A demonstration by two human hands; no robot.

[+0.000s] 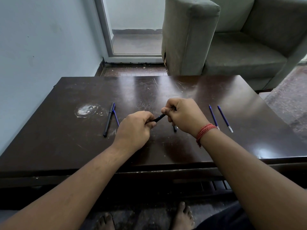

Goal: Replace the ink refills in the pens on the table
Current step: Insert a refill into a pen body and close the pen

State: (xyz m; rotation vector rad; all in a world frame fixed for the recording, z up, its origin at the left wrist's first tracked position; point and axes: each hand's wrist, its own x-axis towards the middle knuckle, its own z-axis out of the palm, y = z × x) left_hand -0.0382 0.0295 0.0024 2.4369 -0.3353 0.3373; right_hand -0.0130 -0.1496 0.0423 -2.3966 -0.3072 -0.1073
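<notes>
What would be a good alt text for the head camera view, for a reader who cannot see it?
Two hands, the left hand and the right hand, grip a black pen between them above a dark wooden table. Another black pen with a blue refill lies to the left, and two blue refills lie to the right.

We see a dark wooden table (166, 90), glossy but scratched, with a whitish scuffed patch left of the black plastic-looking pen (108, 120). Behind the table stands a grey armchair (191, 39) in matt, woven-looking cloth. Our right wrist wears a red thread band (204, 131).
</notes>
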